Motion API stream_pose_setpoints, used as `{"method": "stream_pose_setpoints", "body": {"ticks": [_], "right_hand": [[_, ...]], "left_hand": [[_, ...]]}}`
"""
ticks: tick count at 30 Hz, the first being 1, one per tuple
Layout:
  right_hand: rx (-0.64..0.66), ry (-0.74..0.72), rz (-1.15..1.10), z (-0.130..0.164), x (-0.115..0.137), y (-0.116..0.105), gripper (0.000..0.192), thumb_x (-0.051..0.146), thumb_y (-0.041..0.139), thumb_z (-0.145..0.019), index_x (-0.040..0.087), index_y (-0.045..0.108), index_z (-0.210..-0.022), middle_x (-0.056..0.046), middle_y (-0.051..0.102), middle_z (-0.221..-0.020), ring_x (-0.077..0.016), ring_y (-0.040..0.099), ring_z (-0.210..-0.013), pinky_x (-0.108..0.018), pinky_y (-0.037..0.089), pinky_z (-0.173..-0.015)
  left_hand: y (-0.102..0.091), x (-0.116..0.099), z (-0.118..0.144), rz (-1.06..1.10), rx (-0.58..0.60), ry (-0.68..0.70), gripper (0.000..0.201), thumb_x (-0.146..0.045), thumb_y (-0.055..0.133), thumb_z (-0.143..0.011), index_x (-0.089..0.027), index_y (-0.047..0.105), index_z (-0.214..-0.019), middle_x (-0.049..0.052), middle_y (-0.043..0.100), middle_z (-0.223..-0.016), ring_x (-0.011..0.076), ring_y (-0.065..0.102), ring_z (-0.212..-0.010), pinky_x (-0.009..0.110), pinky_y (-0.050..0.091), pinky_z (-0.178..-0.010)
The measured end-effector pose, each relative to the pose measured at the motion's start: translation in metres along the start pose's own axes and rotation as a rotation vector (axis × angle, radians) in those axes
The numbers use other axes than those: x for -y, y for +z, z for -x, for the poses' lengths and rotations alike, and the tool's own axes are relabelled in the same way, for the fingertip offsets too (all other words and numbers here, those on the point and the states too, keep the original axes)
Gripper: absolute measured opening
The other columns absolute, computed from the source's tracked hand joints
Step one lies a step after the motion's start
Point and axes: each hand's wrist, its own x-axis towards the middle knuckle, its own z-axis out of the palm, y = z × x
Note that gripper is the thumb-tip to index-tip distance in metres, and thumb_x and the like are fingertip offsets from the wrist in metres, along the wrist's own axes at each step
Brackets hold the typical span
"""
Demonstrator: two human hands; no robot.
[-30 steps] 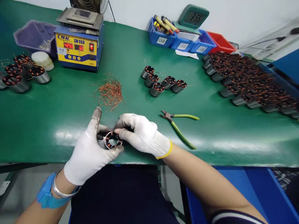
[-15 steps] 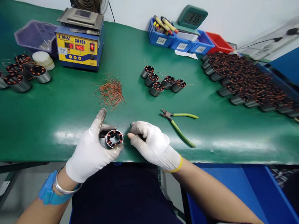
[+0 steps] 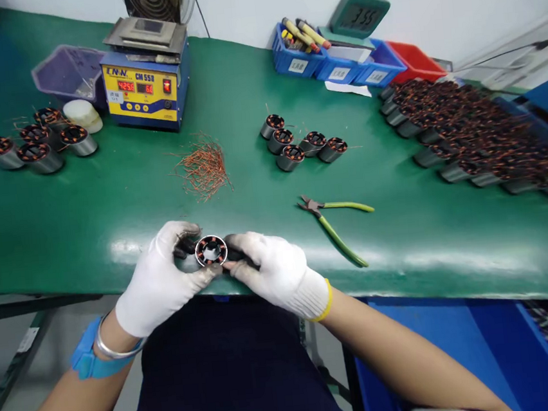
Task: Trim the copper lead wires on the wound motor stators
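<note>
Near the table's front edge, a motor stator point(image 3: 211, 251), a metal ring with copper windings inside, is held with its open end facing me. My left hand point(image 3: 166, 271), in a white glove with darkened fingertips, is closed around its left side. On its other side my right hand point(image 3: 272, 264), gloved too, has its fingers bent against the rim; some fingertips are hidden. Beyond the hands lies a loose pile of copper wire pieces point(image 3: 205, 167). To the right rest cutting pliers point(image 3: 331, 226) with green handles, their jaws spread.
Several stators point(image 3: 291, 157) stand mid-table, with another group point(image 3: 41, 157) at left. A yellow-fronted soldering device point(image 3: 141, 92) and a purple bin point(image 3: 65, 77) are behind. Blue boxes point(image 3: 296, 64), a clock point(image 3: 360, 15) and a large batch of stators point(image 3: 480, 134) occupy the right.
My right hand has moved left onto the stator, from a spot apart from it. My left thumb and fingers have drawn in. The view has shifted slightly.
</note>
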Motion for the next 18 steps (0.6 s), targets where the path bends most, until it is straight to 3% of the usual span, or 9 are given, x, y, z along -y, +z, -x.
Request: {"method": "stream_pose_setpoints", "body": {"ticks": [5,9,12,15,18], "right_hand": [[0.024,-0.049,0.065,-0.005,-0.005,0.002,0.028,0.036,0.046,-0.096,0.021,0.069,-0.105,-0.004,0.071,-0.084,-0.0178,0.063,-0.070,-0.029,0.034,-0.059],[0.030,-0.073,0.064,-0.005,-0.005,0.001,0.028,0.034,0.045,-0.096,0.020,0.069,-0.099,-0.004,0.069,-0.080,-0.0165,0.059,-0.066,-0.029,0.030,-0.057],[0.044,-0.061,0.054,-0.006,-0.005,0.001,0.026,0.033,0.046,-0.095,0.021,0.069,-0.097,-0.003,0.069,-0.080,-0.0165,0.059,-0.066,-0.029,0.029,-0.057],[0.054,-0.057,0.049,-0.007,-0.005,0.001,0.026,0.033,0.046,-0.094,0.021,0.069,-0.097,-0.003,0.069,-0.080,-0.0165,0.060,-0.066,-0.029,0.029,-0.056],[0.060,-0.062,0.048,-0.007,-0.005,0.001,0.026,0.033,0.046,-0.094,0.021,0.068,-0.099,-0.004,0.070,-0.083,-0.0167,0.060,-0.067,-0.029,0.030,-0.057]], "left_hand": [[-0.001,-0.002,0.001,-0.016,-0.052,0.115,0.021,-0.028,0.076,-0.075,-0.020,0.058,-0.082,0.007,0.064,-0.103,0.0196,0.065,-0.094,0.034,0.055,-0.083],[-0.010,0.001,0.002,0.087,-0.039,0.026,0.013,-0.025,0.068,-0.081,-0.020,0.059,-0.074,0.007,0.067,-0.105,0.0196,0.067,-0.096,0.034,0.055,-0.085],[-0.022,0.005,0.003,-0.036,-0.151,-0.057,0.017,-0.021,0.066,-0.080,-0.020,0.056,-0.066,0.006,0.069,-0.102,0.0212,0.068,-0.097,0.037,0.053,-0.088],[-0.025,0.000,0.002,-0.132,-0.221,-0.108,0.013,-0.025,0.069,-0.076,-0.020,0.057,-0.073,0.007,0.068,-0.103,0.0228,0.066,-0.096,0.038,0.053,-0.084],[-0.015,-0.012,-0.001,-0.117,-0.110,-0.066,0.021,-0.033,0.072,-0.074,-0.020,0.060,-0.083,0.007,0.065,-0.100,0.0223,0.065,-0.093,0.036,0.054,-0.080]]}}
